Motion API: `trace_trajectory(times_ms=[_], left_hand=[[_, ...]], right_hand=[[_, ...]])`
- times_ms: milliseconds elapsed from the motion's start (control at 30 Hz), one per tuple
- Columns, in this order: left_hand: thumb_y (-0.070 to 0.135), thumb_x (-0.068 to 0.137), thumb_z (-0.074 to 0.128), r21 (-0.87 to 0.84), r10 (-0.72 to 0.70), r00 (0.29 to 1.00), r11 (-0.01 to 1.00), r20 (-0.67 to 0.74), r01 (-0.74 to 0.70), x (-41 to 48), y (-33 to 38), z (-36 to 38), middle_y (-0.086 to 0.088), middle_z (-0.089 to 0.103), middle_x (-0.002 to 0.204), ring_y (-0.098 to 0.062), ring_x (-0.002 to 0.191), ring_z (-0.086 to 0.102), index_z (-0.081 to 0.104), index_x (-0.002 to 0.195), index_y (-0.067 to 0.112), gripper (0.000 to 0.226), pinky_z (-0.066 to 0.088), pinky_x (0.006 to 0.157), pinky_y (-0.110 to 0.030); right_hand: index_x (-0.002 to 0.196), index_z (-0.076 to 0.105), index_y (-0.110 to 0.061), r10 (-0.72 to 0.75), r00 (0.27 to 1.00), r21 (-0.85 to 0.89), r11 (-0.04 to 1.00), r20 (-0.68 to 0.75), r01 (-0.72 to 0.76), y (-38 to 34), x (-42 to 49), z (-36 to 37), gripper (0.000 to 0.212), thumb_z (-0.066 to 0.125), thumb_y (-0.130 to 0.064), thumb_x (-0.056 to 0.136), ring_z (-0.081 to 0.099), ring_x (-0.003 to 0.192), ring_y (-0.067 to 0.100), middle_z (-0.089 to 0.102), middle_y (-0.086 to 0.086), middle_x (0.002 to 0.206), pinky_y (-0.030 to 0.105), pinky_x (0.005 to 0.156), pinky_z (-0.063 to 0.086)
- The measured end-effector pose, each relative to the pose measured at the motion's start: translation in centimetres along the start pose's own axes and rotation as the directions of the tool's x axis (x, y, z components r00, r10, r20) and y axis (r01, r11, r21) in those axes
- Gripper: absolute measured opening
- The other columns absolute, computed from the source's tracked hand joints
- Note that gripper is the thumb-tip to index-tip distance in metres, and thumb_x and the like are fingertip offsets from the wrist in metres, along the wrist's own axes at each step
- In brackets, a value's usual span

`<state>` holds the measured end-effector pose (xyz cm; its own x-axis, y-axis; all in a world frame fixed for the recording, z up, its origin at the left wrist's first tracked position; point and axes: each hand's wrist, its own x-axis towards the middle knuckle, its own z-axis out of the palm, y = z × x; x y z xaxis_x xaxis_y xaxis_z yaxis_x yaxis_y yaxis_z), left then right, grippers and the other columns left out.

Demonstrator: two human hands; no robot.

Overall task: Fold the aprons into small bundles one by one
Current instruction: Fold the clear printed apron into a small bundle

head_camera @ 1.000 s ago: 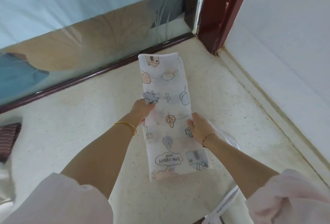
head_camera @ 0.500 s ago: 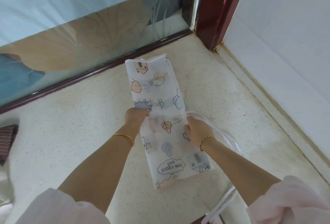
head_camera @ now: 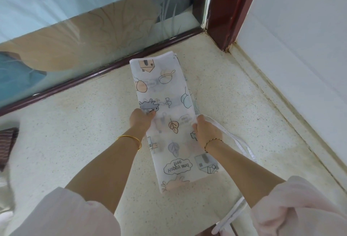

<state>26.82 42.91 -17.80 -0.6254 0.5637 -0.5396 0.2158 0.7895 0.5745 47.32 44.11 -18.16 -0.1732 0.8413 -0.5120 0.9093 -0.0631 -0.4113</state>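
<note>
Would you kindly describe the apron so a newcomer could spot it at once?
Find the red post at the far corner of the speckled surface. Before it lies the apron, a long folded strip held mid-length by the left hand and right hand. It alone is white with cartoon prints; the cloth at left is dark.

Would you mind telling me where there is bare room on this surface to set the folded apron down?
The widest bare surface lies left of the apron, bordered by dark rail, striped cloth and left hand. A smaller patch lies right, between apron, wall and corner post. Crowded: near right, where white ties trail.
</note>
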Motion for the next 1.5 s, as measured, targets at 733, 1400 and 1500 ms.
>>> trace_trajectory(times_ms=[733, 1400, 1500], left_hand=[[0.058, 0.093, 0.007, 0.769, 0.624, 0.643, 0.103, 0.444, -0.631, 2.0, -0.9, 3.2, -0.011, -0.017, 0.157, -0.041, 0.141, -0.018, -0.012, 0.148, 0.036, 0.062, -0.009, 0.115, -0.053], [0.041, 0.074, 0.060, 0.261, 0.669, -0.008, -0.300, 0.743, -0.918, -0.1, -8.2, -1.9, -0.012, 0.053, 0.131, -0.031, 0.121, 0.046, 0.043, 0.131, 0.017, 0.065, 0.040, 0.102, -0.043], [0.048, 0.077, 0.055, 0.291, 0.664, 0.059, -0.245, 0.746, -0.925, -0.2, -8.5, -2.1, -0.011, 0.046, 0.139, -0.030, 0.130, 0.037, 0.042, 0.136, 0.019, 0.068, 0.036, 0.108, -0.043]], right_hand=[[0.150, 0.008, -0.012, -0.477, 0.877, -0.468, 0.763, 0.055, 0.445, -1.7, 0.7, -0.1, 0.074, 0.046, 0.002, 0.088, 0.047, 0.113, 0.027, -0.009, 0.006, 0.158, 0.035, 0.083, 0.050], [0.146, 0.019, -0.006, -0.273, 0.961, -0.234, 0.933, 0.037, 0.274, -1.2, 3.8, -0.6, 0.056, 0.041, -0.002, 0.094, 0.042, 0.127, 0.040, 0.015, 0.012, 0.153, 0.046, 0.097, 0.043], [0.143, 0.021, -0.005, -0.239, 0.970, -0.303, 0.923, 0.036, 0.239, -1.3, 3.7, -0.8, 0.053, 0.039, -0.001, 0.094, 0.050, 0.117, 0.040, 0.019, 0.013, 0.150, 0.044, 0.089, 0.047]])
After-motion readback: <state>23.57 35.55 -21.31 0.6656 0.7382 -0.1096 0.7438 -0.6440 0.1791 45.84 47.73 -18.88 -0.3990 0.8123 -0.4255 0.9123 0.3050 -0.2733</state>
